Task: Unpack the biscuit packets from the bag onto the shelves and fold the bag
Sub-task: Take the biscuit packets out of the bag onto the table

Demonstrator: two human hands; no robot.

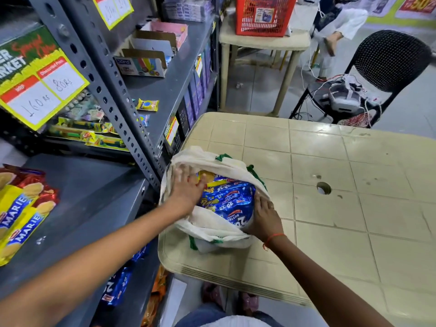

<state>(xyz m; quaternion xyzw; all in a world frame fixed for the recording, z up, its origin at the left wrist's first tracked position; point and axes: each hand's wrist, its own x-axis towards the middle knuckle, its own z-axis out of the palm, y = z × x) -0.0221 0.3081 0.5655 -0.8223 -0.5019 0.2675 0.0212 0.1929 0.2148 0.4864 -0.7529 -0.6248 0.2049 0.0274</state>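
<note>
A white cloth bag (212, 161) with green handles stands open on the near left corner of a beige plastic table (330, 208). Inside it lie several blue biscuit packets (226, 199) and a yellow one (206, 177). My left hand (186, 187) reaches into the bag's left side, fingers spread over the packets and the bag's inner wall. My right hand (264, 215) grips the bag's right rim, holding the mouth apart. Yellow Marie biscuit packets (21, 213) lie on the grey metal shelf (89, 208) at the left.
Blue packets (118, 286) sit on a lower shelf below. Upper shelves hold cardboard display boxes (144, 60) and price signs (37, 86). Behind the table stand a black chair (387, 64) with wired devices and a second table carrying a red basket (264, 15).
</note>
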